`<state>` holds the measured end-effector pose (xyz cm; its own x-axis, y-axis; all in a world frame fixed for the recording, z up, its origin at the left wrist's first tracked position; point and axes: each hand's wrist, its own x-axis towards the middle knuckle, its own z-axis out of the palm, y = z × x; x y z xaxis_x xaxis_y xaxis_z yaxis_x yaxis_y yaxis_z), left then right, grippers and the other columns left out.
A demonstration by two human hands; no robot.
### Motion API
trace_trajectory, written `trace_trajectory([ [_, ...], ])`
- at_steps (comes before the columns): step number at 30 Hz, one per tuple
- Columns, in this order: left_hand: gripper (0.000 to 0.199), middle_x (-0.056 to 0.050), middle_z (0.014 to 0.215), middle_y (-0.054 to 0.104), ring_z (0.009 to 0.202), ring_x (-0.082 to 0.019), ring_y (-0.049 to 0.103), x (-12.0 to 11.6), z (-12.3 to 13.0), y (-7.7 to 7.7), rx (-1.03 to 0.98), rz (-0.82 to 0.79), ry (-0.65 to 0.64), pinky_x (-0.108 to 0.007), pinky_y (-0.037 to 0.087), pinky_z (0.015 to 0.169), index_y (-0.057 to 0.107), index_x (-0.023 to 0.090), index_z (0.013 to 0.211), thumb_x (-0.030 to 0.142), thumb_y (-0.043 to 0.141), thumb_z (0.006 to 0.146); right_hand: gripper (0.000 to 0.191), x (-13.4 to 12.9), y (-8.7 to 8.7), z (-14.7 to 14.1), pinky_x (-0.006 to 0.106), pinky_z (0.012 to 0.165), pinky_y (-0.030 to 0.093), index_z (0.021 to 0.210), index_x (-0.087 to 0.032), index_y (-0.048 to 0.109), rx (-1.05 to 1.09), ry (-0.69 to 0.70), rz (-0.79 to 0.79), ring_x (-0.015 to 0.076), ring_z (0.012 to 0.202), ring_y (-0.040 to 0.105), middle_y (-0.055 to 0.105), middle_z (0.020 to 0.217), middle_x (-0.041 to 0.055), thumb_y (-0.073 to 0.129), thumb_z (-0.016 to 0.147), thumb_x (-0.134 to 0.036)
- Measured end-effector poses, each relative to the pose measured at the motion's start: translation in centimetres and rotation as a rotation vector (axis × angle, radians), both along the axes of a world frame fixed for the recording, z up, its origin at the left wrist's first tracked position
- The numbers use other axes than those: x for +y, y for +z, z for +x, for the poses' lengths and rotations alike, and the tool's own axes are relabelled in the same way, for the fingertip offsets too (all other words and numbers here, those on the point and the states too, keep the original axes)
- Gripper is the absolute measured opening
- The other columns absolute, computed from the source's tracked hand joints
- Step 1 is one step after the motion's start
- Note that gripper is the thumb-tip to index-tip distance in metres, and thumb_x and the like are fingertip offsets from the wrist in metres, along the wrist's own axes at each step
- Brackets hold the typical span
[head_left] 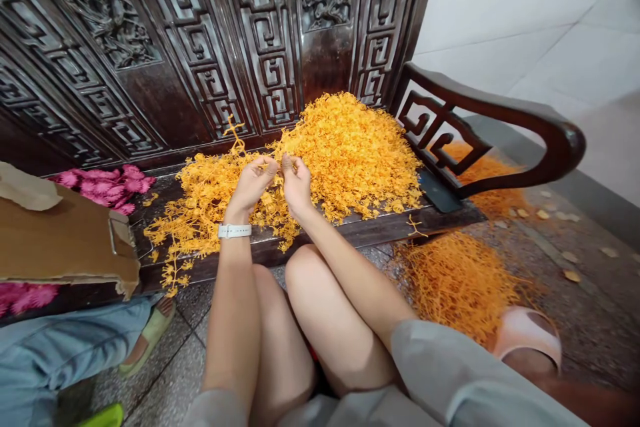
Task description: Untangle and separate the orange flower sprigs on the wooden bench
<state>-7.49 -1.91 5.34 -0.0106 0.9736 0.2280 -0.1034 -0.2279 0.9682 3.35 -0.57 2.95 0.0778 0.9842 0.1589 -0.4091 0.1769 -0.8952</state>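
Note:
My left hand, with a pale watch band at its wrist, is closed in a pinch over the bench. A bare, branching yellow plastic stem rises just past its knuckles and seems to come from its grip. Close beside it, my right hand has thumb and fingertips pinched together; whatever lies in them is too small to make out. Both hands are above loose yellow plastic flower sprigs. Right behind my right hand rises a tall heap of small yellow plastic blossoms.
The dark carved wooden bench has an armrest at right, with a dark phone-like slab near it. Orange stems pile on the floor. A cardboard box and pink flowers are left, near another person's jeans-clad leg.

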Motion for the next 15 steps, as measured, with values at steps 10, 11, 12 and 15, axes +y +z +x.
trace_trajectory([
  [10, 0.041, 0.002, 0.06, 0.055, 0.051, -0.009, 0.047, 0.42, 0.05, -0.26, -0.073, -0.016, -0.001, -0.022, 0.037, 0.05, 0.068, 0.02, 0.079, 0.057, 0.086, 0.085, 0.042, -0.87, 0.31, -0.42, 0.029, 0.066, 0.044, 0.1, -0.028, 0.05, -0.044, 0.117, 0.104, 0.013, 0.062, 0.055, 0.057, 0.068, -0.0036, 0.058, 0.1, -0.069],
  [11, 0.042, 0.002, 0.065, 0.057, 0.051, -0.008, 0.047, 0.43, 0.1, -0.35, -0.092, -0.013, 0.001, -0.022, 0.037, 0.05, 0.068, 0.02, 0.079, 0.057, 0.088, 0.082, 0.043, -0.75, 0.16, -0.4, 0.029, 0.065, 0.044, 0.094, -0.027, 0.049, -0.062, 0.108, 0.099, 0.0126, 0.061, 0.055, 0.057, 0.066, -0.0035, 0.056, 0.1, -0.069],
  [12, 0.042, 0.002, 0.07, 0.058, 0.052, -0.008, 0.048, 0.45, 0.15, -0.44, -0.111, -0.009, 0.011, -0.022, 0.038, 0.05, 0.068, 0.02, 0.079, 0.056, 0.09, 0.08, 0.045, -0.62, 0.02, -0.37, 0.029, 0.064, 0.044, 0.089, -0.027, 0.048, -0.077, 0.107, 0.09, 0.0123, 0.06, 0.054, 0.056, 0.065, -0.0034, 0.055, 0.101, -0.069],
  [15, 0.04, 0.0, 0.078, 0.061, 0.055, -0.007, 0.049, 0.56, 0.25, -0.62, -0.125, -0.018, 0.058, -0.022, 0.041, 0.05, 0.07, 0.019, 0.08, 0.054, 0.089, 0.082, 0.049, -0.28, -0.2, -0.31, 0.029, 0.06, 0.042, 0.08, -0.026, 0.047, -0.109, 0.129, 0.068, 0.0118, 0.057, 0.052, 0.052, 0.063, -0.0037, 0.056, 0.099, -0.07],
])
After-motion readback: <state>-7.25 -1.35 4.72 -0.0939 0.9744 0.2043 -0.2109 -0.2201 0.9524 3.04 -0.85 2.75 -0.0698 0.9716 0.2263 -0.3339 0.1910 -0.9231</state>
